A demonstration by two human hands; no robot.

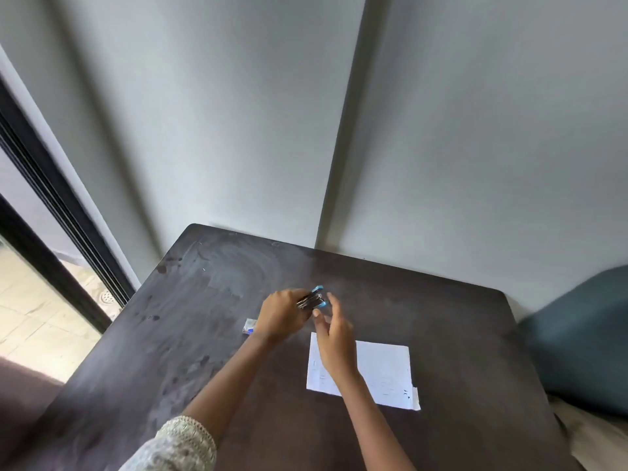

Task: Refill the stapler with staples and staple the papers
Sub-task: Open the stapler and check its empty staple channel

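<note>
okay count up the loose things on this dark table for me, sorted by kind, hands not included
Stapler, held in the left hand: 1
Small staple box: 1
Stack of white papers: 1 (sheet count cannot be told)
Total: 3

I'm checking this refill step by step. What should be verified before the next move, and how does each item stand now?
1. Stapler held off the table: ok, in the left hand.
2. Right hand free to help: ok, open beside the stapler.
3. Stapler opened for loading: cannot tell, blurred.
4. Staple box within reach: ok, by the left wrist.
5. Papers flat on the table: ok.
6. Staples inside: cannot tell.
</note>
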